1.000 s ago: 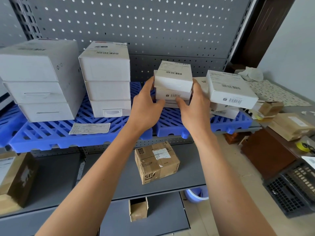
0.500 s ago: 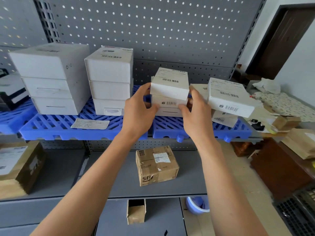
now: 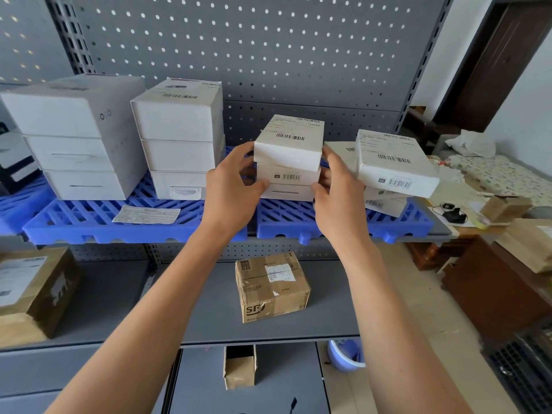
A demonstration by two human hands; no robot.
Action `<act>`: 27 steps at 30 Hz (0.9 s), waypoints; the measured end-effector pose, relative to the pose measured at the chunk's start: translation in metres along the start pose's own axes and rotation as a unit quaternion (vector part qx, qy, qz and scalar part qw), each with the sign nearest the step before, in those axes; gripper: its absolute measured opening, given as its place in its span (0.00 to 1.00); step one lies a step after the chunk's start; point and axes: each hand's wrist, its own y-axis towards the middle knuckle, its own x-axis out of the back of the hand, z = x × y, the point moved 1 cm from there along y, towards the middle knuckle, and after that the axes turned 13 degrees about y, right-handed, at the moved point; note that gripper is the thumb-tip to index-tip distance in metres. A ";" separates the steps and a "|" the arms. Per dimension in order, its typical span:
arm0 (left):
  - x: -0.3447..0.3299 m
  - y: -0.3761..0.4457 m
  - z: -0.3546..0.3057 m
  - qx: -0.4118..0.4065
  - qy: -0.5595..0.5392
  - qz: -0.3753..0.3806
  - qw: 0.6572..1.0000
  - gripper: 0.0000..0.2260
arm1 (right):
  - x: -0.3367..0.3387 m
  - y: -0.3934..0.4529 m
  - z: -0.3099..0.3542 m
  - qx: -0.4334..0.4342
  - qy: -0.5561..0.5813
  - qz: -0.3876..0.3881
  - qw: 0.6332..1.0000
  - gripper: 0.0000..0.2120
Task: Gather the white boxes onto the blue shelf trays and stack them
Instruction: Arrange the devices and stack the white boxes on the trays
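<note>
A stack of three small white boxes (image 3: 289,162) stands on the right blue tray (image 3: 343,222). My left hand (image 3: 231,189) grips its left side and my right hand (image 3: 339,186) grips its right side, thumbs at the front. The top box sits slightly askew on the two below. Just to the right leans an untidy pile of white boxes (image 3: 394,165). On the left blue tray (image 3: 89,216) stand two taller stacks: large white boxes (image 3: 74,135) and medium white boxes (image 3: 182,138).
A paper slip (image 3: 146,214) lies on the left tray. A brown parcel (image 3: 271,288) sits on the grey shelf below, another brown box (image 3: 33,291) at far left. Cluttered table with cartons (image 3: 507,207) stands to the right. Perforated grey panel behind.
The view has tilted up a little. Both hands stay on the sides of the small stack, which has shifted slightly on the tray.
</note>
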 end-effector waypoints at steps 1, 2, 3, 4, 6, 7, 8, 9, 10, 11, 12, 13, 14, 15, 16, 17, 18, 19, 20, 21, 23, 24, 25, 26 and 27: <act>0.000 0.000 0.001 0.003 -0.001 -0.002 1.000 0.26 | 0.000 0.000 0.000 0.000 0.001 0.000 1.000 0.32; 0.000 0.001 0.002 0.006 -0.001 -0.004 1.000 0.26 | -0.001 -0.001 -0.001 -0.001 0.003 0.000 1.000 0.33; 0.001 0.001 0.002 0.008 -0.003 -0.005 1.000 0.26 | -0.002 -0.001 -0.001 -0.002 0.005 -0.001 1.000 0.34; 0.001 0.001 0.003 0.010 -0.004 -0.007 1.000 0.25 | -0.003 -0.002 -0.001 -0.004 0.008 -0.002 1.000 0.34; 0.001 0.001 0.003 0.008 -0.004 -0.010 1.000 0.24 | -0.004 -0.002 -0.003 -0.008 0.012 -0.007 1.000 0.36; 0.001 0.001 0.003 0.007 -0.003 -0.011 1.000 0.24 | -0.004 -0.003 -0.003 -0.010 0.014 -0.009 1.000 0.36; 0.001 0.001 0.002 0.007 -0.003 -0.014 1.000 0.24 | -0.005 -0.003 -0.004 -0.013 0.016 -0.012 1.000 0.36; 0.000 0.001 0.002 0.006 -0.003 -0.016 1.000 0.24 | -0.005 -0.003 -0.004 -0.015 0.018 -0.013 1.000 0.37; 0.000 0.001 0.002 0.004 -0.001 -0.018 1.000 0.24 | -0.005 -0.003 -0.004 -0.018 0.019 -0.013 1.000 0.37; 0.000 0.001 0.003 0.002 0.002 -0.020 1.000 0.24 | -0.005 -0.003 -0.003 -0.019 0.020 -0.012 1.000 0.37; 0.000 0.001 0.003 0.000 0.005 -0.021 1.000 0.24 | -0.004 -0.004 -0.002 -0.021 0.021 -0.011 1.000 0.36; 0.000 0.000 0.003 -0.002 0.006 -0.023 1.000 0.24 | -0.004 -0.004 -0.001 -0.021 0.020 -0.011 1.000 0.36; 0.000 0.000 0.003 -0.002 0.007 -0.024 1.000 0.25 | -0.002 -0.005 0.002 -0.021 0.018 -0.011 1.000 0.36; 0.000 0.000 0.002 -0.003 0.007 -0.025 1.000 0.25 | -0.001 -0.006 0.004 -0.023 0.018 -0.010 1.000 0.36; 0.000 0.000 0.001 -0.005 0.010 -0.025 1.000 0.25 | 0.001 -0.006 0.006 -0.025 0.022 -0.010 0.999 0.35; 0.000 0.000 0.001 -0.008 0.013 -0.025 1.000 0.24 | 0.002 -0.007 0.009 -0.026 0.028 -0.008 0.999 0.33; 0.001 0.000 -0.001 -0.012 0.016 -0.024 1.000 0.24 | 0.003 -0.009 0.012 -0.026 0.034 -0.006 0.999 0.32; 0.001 -0.001 -0.001 -0.015 0.016 -0.025 0.999 0.23 | 0.004 -0.010 0.015 -0.022 0.041 -0.003 0.999 0.30; 0.002 -0.001 -0.002 -0.018 0.015 -0.025 0.999 0.22 | 0.004 -0.012 0.017 -0.018 0.053 0.000 0.998 0.27; 0.002 -0.002 -0.003 -0.020 0.014 -0.027 0.999 0.22 | 0.004 -0.013 0.019 -0.016 0.071 0.004 0.997 0.25; 0.003 -0.002 -0.003 -0.022 0.013 -0.033 0.999 0.21 | 0.003 -0.013 0.022 -0.011 0.105 0.007 0.994 0.19; 0.003 -0.002 -0.003 -0.022 0.011 -0.036 0.999 0.20 | 0.002 -0.012 0.022 -0.005 0.111 0.005 0.994 0.17; 0.003 -0.002 -0.003 -0.022 0.007 -0.037 0.999 0.20 | 0.001 -0.010 0.022 0.002 0.111 0.002 0.994 0.15; 0.003 -0.003 -0.003 -0.024 0.005 -0.038 0.999 0.20 | 0.000 -0.008 0.022 0.008 0.105 -0.002 0.994 0.14; 0.003 -0.003 -0.003 -0.027 0.004 -0.039 0.999 0.19 | -0.001 -0.007 0.021 0.013 0.096 -0.006 0.995 0.14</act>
